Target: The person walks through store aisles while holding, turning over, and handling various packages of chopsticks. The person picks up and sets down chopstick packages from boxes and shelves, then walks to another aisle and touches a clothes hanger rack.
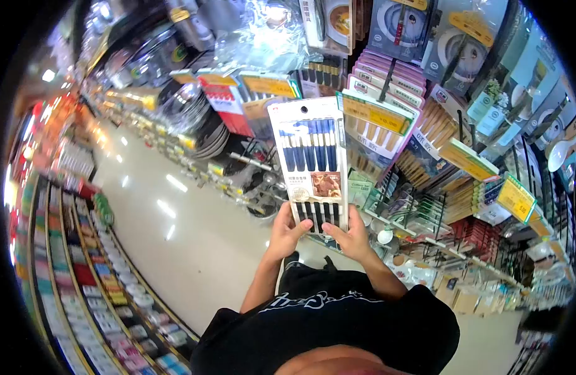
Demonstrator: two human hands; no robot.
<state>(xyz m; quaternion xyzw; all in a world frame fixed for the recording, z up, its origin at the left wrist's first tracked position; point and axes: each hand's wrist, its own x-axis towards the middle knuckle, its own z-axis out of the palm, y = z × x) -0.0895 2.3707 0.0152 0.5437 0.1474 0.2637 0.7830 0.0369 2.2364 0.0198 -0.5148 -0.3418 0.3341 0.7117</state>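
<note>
A pack of chopsticks [311, 156] is held upright in front of me by both hands. Its card is white, with dark blue handle ends showing in the upper window, black ends in the lower one, and a small brown food picture between. My left hand [288, 232] grips the lower left edge, thumb over the front. On the lower right edge, my right hand [350, 234] grips in the same way, its thumb also on the front. The fingers behind the card are hidden. Just right of the pack hang pink-edged chopstick packs [388, 94] with a price tag [377, 114].
Hooks on the right carry more utensil packs [425, 134] and yellow price tags [467, 159]. Stacked pans [207, 134] sit on the shelf at upper left. A pale shiny floor [169, 194] forms the aisle, with another goods shelf [104, 275] along its left side.
</note>
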